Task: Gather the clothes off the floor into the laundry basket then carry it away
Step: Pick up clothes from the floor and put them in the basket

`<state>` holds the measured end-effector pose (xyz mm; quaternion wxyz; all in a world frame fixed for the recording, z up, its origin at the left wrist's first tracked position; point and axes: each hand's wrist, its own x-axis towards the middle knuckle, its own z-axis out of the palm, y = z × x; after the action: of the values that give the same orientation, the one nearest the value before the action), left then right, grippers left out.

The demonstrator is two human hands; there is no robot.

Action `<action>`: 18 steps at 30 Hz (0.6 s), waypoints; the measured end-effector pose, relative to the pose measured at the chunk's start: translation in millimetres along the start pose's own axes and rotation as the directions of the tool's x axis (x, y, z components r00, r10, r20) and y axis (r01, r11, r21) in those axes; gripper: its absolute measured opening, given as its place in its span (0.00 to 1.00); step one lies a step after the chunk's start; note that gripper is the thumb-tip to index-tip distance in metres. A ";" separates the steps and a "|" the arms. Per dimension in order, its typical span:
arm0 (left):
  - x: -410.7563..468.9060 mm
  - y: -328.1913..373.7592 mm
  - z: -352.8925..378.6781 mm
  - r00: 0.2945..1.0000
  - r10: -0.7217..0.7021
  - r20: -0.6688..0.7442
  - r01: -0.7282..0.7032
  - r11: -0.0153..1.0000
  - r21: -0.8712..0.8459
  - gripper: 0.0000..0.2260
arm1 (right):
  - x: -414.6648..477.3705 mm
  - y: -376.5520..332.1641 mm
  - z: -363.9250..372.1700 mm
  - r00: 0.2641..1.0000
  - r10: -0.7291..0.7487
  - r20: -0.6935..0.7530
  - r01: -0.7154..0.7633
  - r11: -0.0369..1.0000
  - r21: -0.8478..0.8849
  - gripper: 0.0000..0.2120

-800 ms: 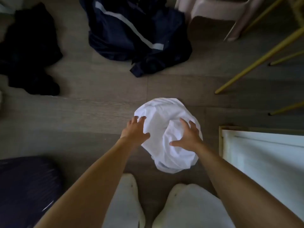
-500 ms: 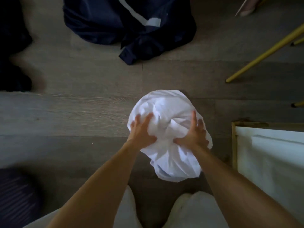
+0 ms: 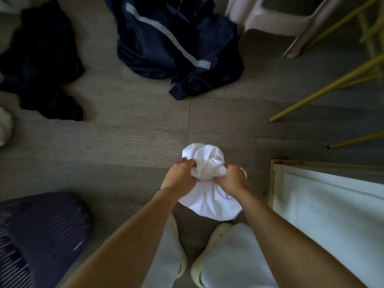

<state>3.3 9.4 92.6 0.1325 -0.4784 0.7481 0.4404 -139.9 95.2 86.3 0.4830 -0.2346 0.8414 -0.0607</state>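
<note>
A white garment (image 3: 207,196) is bunched into a ball in front of my feet. My left hand (image 3: 179,173) grips its left side with curled fingers, and my right hand (image 3: 232,178) grips its right side. The laundry basket (image 3: 276,183), wood-framed with a white liner, stands at the right edge, close to my right arm. On the floor farther off lie a navy garment with a pale stripe (image 3: 170,42) and a black garment (image 3: 41,59) at the upper left.
A dark striped object (image 3: 39,235) sits at the lower left. A pale plastic stool (image 3: 280,19) and yellow furniture legs (image 3: 324,88) stand at the upper right. Something white (image 3: 5,127) shows at the left edge. The floor is grey wood planks.
My fingers have closed into the white garment, bunching it smaller and drawing it toward my feet. The camera view has pulled back, showing more floor.
</note>
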 end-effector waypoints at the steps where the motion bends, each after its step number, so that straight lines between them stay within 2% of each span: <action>1: -12.1 9.8 -20.2 1.000 0.004 -0.007 -0.004 1.000 -0.025 0.12 | -16.5 -17.3 -11.6 1.000 -0.008 -0.007 0.009 1.000 0.020 0.14; 5: -50.5 52.3 -98.8 0.999 0.047 -0.023 -0.048 0.998 -0.043 0.33 | -74.5 -94.0 -52.6 0.993 -0.082 -0.088 0.093 0.986 0.137 0.14; 7: -63.0 67.9 -139.2 0.997 0.069 -0.036 -0.068 0.997 0.023 0.42 | -95.8 -135.0 -71.2 0.987 -0.097 -0.130 0.120 0.977 0.177 0.17; 10: -79.8 78.5 -196.3 0.994 0.098 -0.049 -0.087 0.980 0.179 0.52 | -120.4 -197.8 -90.6 0.981 -0.159 -0.111 0.178 0.966 0.188 0.13; 13: -90.2 79.2 -244.8 0.993 0.046 -0.107 -0.016 0.964 0.265 0.51 | -140.4 -256.0 -98.2 0.982 -0.190 -0.009 0.184 0.938 0.294 0.11; 18: -93.1 61.1 -307.1 0.961 -0.028 -0.274 0.122 0.934 0.335 0.35 | -154.3 -326.1 -94.7 0.958 -0.250 0.139 0.184 0.910 0.371 0.10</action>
<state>68.2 -166.7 360.0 0.1306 -0.5304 0.8061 0.2276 -44.7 -134.4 364.3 0.5828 -0.2408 0.7372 -0.2429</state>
